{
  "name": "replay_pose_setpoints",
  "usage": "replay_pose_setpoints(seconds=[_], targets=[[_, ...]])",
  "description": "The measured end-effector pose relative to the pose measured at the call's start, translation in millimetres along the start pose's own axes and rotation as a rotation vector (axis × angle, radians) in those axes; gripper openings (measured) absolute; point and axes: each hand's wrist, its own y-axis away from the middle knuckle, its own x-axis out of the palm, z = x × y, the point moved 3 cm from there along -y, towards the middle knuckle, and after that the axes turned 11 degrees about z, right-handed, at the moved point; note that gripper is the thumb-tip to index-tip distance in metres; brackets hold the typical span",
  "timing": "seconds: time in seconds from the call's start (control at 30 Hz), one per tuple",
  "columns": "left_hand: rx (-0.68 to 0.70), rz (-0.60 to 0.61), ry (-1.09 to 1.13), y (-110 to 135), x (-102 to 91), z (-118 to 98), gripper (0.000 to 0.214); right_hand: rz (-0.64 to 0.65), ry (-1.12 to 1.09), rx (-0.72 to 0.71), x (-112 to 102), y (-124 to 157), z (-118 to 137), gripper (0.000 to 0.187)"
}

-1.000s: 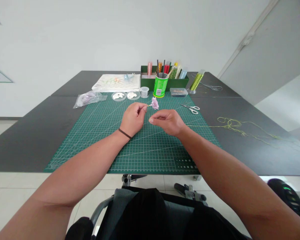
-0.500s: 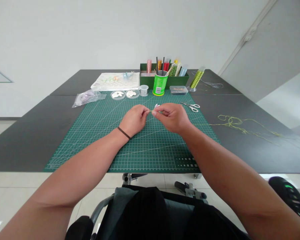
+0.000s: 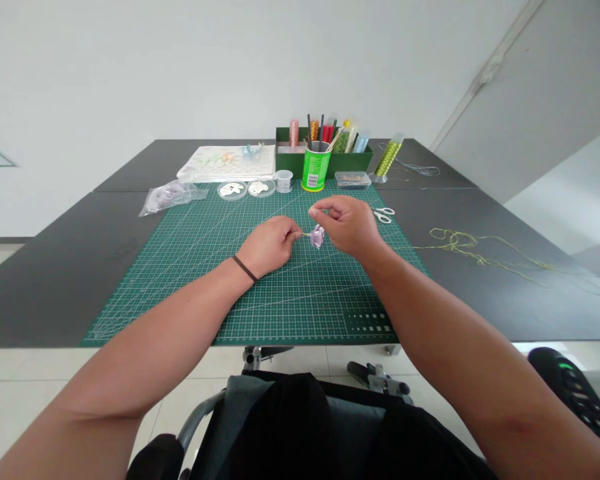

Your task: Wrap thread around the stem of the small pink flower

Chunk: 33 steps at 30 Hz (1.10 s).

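Observation:
My left hand (image 3: 274,245) is closed, its thumb and fingertips pinching the thin yellow-green stem of a small lilac flower (image 3: 317,237). The flower head points to the right, just above the green cutting mat. Beside and slightly above it is my right hand (image 3: 347,223), thumb and index finger brought together in a pinch; whatever lies between them is too small to make out. Yellow-green thread (image 3: 457,241) lies in loose tangles on the table at right, and one strand runs left until my right forearm hides it. White-handled scissors (image 3: 384,215) rest partly behind my right hand.
At the back stand a green can (image 3: 315,170) of sticks, a dark green box (image 3: 289,162) of coloured tubes, and a tilted yellow-green tube (image 3: 390,157). Two dishes of white pieces (image 3: 231,191), a clear bag (image 3: 173,197) and a white pad (image 3: 200,173) sit at back left.
My right hand has moved off the stem, up and away from my left fingers. The lilac flower, mostly hidden before, now shows between my hands. My left hand has dropped slightly.

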Motion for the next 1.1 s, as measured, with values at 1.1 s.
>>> replay_pose_setpoints(seconds=[1.1], targets=[[0.121, -0.065, 0.058, 7, -7.0, -9, 0.016, 0.282, -0.562, 0.377, 25, -5, -37, 0.028]])
